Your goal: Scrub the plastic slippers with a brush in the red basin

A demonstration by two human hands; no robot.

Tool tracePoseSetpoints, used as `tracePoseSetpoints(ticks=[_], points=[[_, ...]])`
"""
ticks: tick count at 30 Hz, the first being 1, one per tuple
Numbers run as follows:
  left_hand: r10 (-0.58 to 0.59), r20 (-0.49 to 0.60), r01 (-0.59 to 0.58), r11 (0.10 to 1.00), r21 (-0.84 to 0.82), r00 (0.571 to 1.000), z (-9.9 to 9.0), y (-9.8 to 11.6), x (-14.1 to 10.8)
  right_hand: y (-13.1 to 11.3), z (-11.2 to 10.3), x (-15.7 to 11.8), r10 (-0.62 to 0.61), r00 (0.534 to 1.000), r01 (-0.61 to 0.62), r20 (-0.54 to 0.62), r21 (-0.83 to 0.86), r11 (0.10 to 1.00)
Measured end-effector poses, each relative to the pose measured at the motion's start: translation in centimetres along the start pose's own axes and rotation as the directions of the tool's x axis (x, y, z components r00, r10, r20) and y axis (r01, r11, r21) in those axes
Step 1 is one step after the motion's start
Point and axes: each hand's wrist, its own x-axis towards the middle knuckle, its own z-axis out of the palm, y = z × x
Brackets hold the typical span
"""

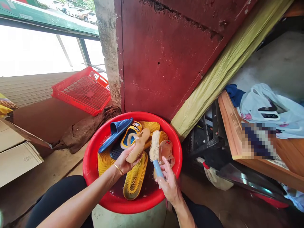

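My left hand (pixel 127 161) is closed around a tan sandal (pixel 140 144), held tilted above a round red basin (pixel 91 164). In my right hand (pixel 168 182) is a scrub brush (pixel 155 147) with pale bristles and a blue handle, upright just right of the sandal and apart from it. Wet footwear fills the basin: a blue slipper (pixel 118 129), a yellow slipper lying sole up (pixel 136 180), a yellow and blue slipper (pixel 127 134), and a pinkish clear sandal (pixel 166 150) with a cherry decoration. Dark water shows at the bottom.
A red metal door (pixel 161 63) rises right behind the basin. A red plastic crate (pixel 87 91) leans at the left, near a brown cloth (pixel 80 133) and cardboard boxes (pixel 19 152). On the right stands a wooden table (pixel 228 126) with a plastic bag (pixel 268 107) on it.
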Motion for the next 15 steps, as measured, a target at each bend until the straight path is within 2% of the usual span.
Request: tracePoseSetpoints(ticks=[3,5,8,11,13,15], points=[[-0.002,-0.022,0.001,1.0,-0.031,1.0,0.2,0.1,0.4,0.3,0.1,0.1,-0.147,0.986,0.128,-0.079,-0.21,0.969],[0.026,-0.014,-0.026,1.0,-0.018,1.0,0.3,-0.1,0.5,0.0,0.6,-0.1,-0.289,0.953,0.238,-0.093,-0.363,0.901],[0.035,-0.027,-0.035,0.999,0.017,0.999,0.1,-1.2,0.9,-1.1,2.1,-1.0,-0.445,0.894,0.406,0.052,-0.512,0.757],[0.045,-0.059,-0.043,0.999,0.027,0.997,-0.3,-2.4,1.6,-2.2,3.6,-1.4,-0.438,0.876,0.462,0.205,-0.619,0.635],[0.042,-0.082,-0.038,0.998,0.053,0.996,-0.7,-2.9,2.0,-2.5,3.9,-0.6,-0.394,0.896,0.417,0.204,-0.691,0.591],[0.026,-0.095,-0.018,0.996,0.088,0.995,-0.9,-3.1,2.1,-2.5,3.3,0.9,-0.379,0.914,0.36,0.146,-0.724,0.588]])
